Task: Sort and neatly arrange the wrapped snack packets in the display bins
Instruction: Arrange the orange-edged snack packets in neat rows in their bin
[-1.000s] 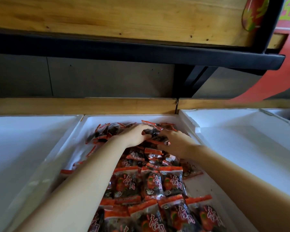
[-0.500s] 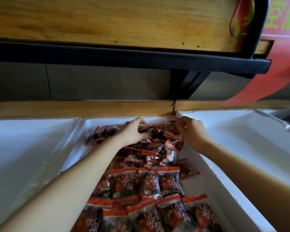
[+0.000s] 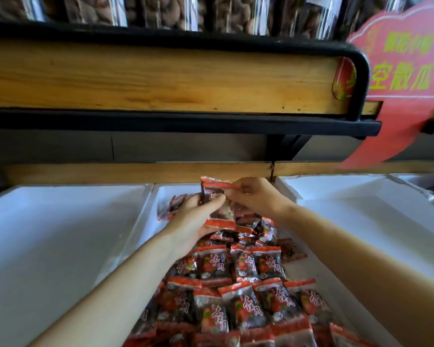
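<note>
Red-and-dark wrapped snack packets (image 3: 238, 299) fill the middle white bin (image 3: 145, 221), lying in rough rows near me and in a loose heap farther back. My left hand (image 3: 196, 219) cups a small stack of packets (image 3: 219, 211) from below, raised above the heap at the bin's far end. My right hand (image 3: 256, 196) pinches the top edge of the upright packet (image 3: 216, 190) on that stack. A few loose packets (image 3: 173, 206) lie at the back left corner.
White foam bins stand on both sides: one on the left (image 3: 60, 234) and one on the right (image 3: 361, 221). A wooden ledge (image 3: 135, 172) runs behind them. A dark-framed wooden shelf (image 3: 161, 78) overhangs, with a red sign (image 3: 406, 71) at right.
Both hands have lifted from the heap, gathering packets into a stack held up at the bin's far end. The camera has tilted upward, showing more of the shelf.
</note>
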The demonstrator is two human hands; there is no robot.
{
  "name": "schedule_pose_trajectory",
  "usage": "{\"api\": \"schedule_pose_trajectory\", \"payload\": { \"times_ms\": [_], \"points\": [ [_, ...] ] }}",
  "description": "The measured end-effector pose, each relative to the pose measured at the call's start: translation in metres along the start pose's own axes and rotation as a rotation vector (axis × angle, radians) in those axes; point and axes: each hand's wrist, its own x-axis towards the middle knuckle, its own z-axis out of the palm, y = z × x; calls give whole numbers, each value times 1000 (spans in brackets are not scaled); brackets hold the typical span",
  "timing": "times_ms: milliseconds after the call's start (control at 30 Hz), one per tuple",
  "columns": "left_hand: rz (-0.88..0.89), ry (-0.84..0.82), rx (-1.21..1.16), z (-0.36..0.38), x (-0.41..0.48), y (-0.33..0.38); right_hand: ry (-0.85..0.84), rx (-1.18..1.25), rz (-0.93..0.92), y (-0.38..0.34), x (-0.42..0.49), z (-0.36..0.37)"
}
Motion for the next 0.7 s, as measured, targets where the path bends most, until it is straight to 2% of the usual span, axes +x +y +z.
{"api": "schedule_pose_trajectory", "payload": {
  "times_ms": [100,133,200,233,300,367,600,700],
  "points": [
    [36,90,119,-9,-9,-8,16,82,-18,2,2,5],
    [37,111,129,-10,-12,-9,74,39,-12,9,7,3],
    [27,140,102,-13,-22,-13,156,-207,14,33,17,-5],
    [24,156,79,-14,-26,-17,121,-350,41,46,18,-8],
    [21,184,25,-17,-30,-24,-53,-579,117,73,18,-13],
    [7,195,-13,-20,-32,-28,-169,-701,158,94,15,-12],
    [39,248,28,-35,-36,-36,-165,-876,55,98,20,-3],
    [48,265,-14,-38,-37,-35,-46,-863,-16,80,22,-4]
  ]
}}
